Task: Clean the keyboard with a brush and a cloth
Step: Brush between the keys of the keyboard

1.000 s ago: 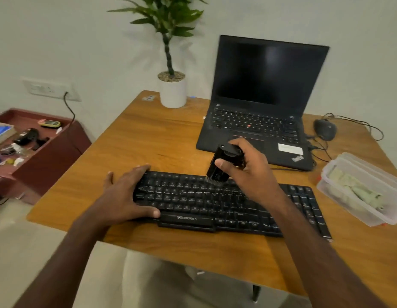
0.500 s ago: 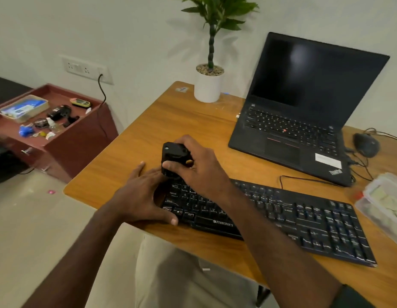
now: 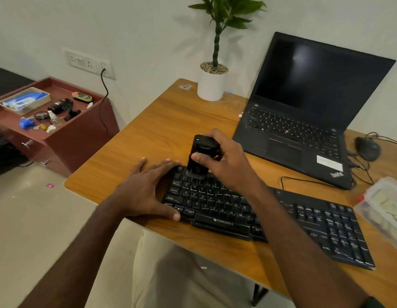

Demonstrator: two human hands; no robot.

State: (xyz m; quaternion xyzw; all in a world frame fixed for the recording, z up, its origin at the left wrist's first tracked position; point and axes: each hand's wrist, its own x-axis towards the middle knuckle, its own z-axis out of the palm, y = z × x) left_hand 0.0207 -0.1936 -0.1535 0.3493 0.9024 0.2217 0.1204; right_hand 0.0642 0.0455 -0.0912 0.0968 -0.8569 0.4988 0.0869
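Observation:
A black keyboard (image 3: 308, 221) lies along the front of the wooden desk (image 3: 148, 138). My right hand (image 3: 228, 163) grips a black block-shaped brush (image 3: 198, 156) held upright, its bristle end pressed on the top-left keys. My left hand (image 3: 144, 190) lies flat against the keyboard's left end, fingers spread over the corner and thumb at the front edge. No cloth shows on the desk outside the clear box.
An open black laptop (image 3: 304, 121) stands behind the keyboard, with a mouse (image 3: 367, 148) and cables to its right. A white potted plant (image 3: 212, 83) sits at the back. A clear plastic box (image 3: 384, 207) is at the right edge. A red cabinet (image 3: 66, 134) with small items stands left.
My right hand has carried the brush from the keyboard's middle to its top-left corner. My left hand stays on the left end. My head has turned left.

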